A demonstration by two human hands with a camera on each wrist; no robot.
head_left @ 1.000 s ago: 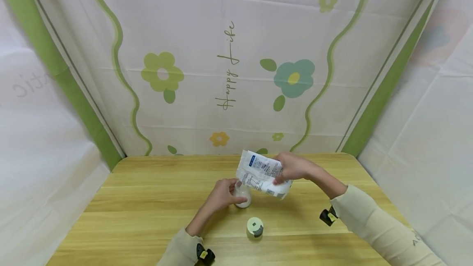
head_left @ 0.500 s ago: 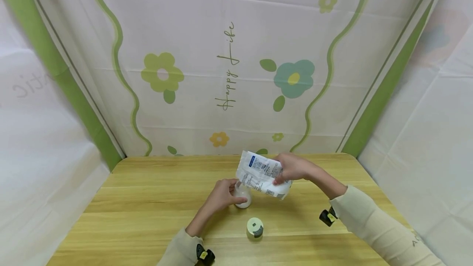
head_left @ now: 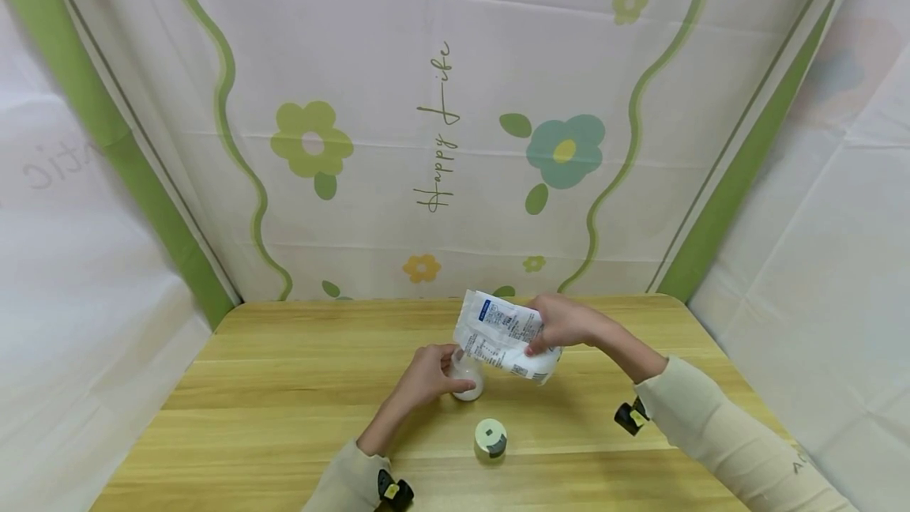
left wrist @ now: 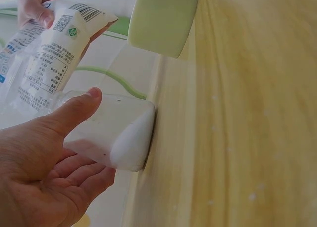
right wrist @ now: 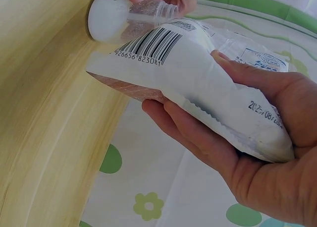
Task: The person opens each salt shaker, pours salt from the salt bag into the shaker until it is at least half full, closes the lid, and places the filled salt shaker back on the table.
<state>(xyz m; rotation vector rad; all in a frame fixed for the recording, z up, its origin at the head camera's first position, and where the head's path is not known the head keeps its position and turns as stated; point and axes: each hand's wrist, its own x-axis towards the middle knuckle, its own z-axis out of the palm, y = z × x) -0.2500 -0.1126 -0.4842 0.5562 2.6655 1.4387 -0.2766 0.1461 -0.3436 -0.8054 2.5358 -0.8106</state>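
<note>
In the head view my left hand (head_left: 425,374) holds a small clear bottle (head_left: 467,387) that stands on the table, thumb and fingers around its sides. White powder (left wrist: 133,142) lies in a slope at the bottle's bottom in the left wrist view. My right hand (head_left: 566,322) grips a white printed bag (head_left: 498,338), tilted with its torn end down at the bottle's mouth. The right wrist view shows the bag's barcode side (right wrist: 163,48) and the bottle's threaded neck (right wrist: 166,11) behind it. Whether powder is flowing is hard to tell.
A pale green cylinder (head_left: 490,438), like a lid, stands on the wooden table (head_left: 298,385) nearer the body than the bottle. Small white specks (left wrist: 251,196) lie on the wood. Flower-printed cloth (head_left: 370,101) hangs behind the table and at both sides.
</note>
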